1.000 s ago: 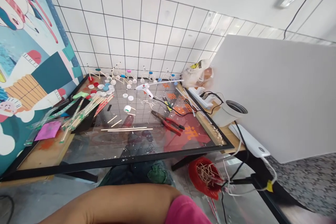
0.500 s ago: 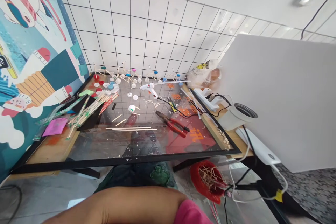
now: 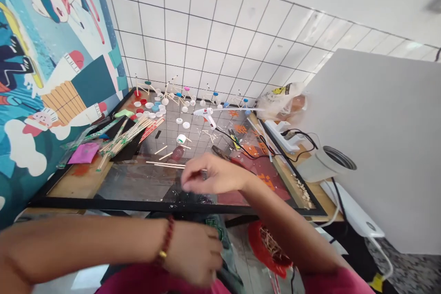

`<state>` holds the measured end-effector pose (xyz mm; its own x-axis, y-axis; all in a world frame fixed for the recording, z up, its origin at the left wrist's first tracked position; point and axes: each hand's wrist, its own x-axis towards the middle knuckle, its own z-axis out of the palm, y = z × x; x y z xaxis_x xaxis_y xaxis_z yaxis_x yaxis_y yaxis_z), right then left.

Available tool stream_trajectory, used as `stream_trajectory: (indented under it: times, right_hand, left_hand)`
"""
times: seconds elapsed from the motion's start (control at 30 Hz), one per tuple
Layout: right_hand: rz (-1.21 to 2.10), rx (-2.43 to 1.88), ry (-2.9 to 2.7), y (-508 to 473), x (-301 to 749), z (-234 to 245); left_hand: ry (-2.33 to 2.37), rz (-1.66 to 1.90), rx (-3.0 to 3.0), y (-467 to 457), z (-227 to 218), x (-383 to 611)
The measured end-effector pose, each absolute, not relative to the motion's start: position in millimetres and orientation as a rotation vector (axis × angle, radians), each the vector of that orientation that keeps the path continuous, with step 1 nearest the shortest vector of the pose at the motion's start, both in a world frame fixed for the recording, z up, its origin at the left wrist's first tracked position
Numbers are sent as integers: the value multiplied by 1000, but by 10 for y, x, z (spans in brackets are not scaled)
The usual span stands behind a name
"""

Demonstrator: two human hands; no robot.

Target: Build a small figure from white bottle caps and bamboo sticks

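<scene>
My right hand point(image 3: 210, 175) reaches over the glass table top point(image 3: 138, 183), fingers curled together in a loose pinch at the right end of two long wooden sticks point(image 3: 165, 164). What the fingers hold is hidden. It covers most of the red-handled pliers point(image 3: 217, 149). My left hand point(image 3: 193, 250), with a red bead bracelet on the wrist, hangs below the table's near edge over my lap; its fingers are smeared by motion. A white glue gun point(image 3: 206, 114) lies further back.
Bottle caps point(image 3: 148, 109) and small stick models point(image 3: 179, 94) stand at the back by the tiled wall. A bundle of sticks point(image 3: 127, 135) lies left. A power strip point(image 3: 284, 131), a white cup point(image 3: 325, 163) and cables sit right. A red bin point(image 3: 270, 245) stands below.
Both hands have come into view: the right one reached forward over the glass, the left one rose near my lap. The view has swung a little to the left.
</scene>
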<state>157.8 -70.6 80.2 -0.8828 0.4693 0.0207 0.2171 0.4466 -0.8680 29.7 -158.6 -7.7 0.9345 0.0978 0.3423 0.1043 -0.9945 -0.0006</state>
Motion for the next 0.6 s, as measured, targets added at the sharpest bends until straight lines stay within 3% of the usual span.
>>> stream_trajectory:
  times: [0.1, 0.23, 0.43, 0.6]
  right_hand:
    - [798, -1055, -2546, -557, 1843, 665]
    - [71, -1415, -2747, -540, 1943, 345]
    - [-121, -1533, -2780, -679, 1884, 90]
    - [-246, -1228, -2663, -752, 1921, -19]
  left_hand:
    - [-208, -662, -3151, -1073, 268, -331]
    - [-752, -537, -2812, -551, 480, -856]
    - [-1008, -504, -2698, -558, 143, -388]
    - [-851, -435, -2677, -740, -66, -26]
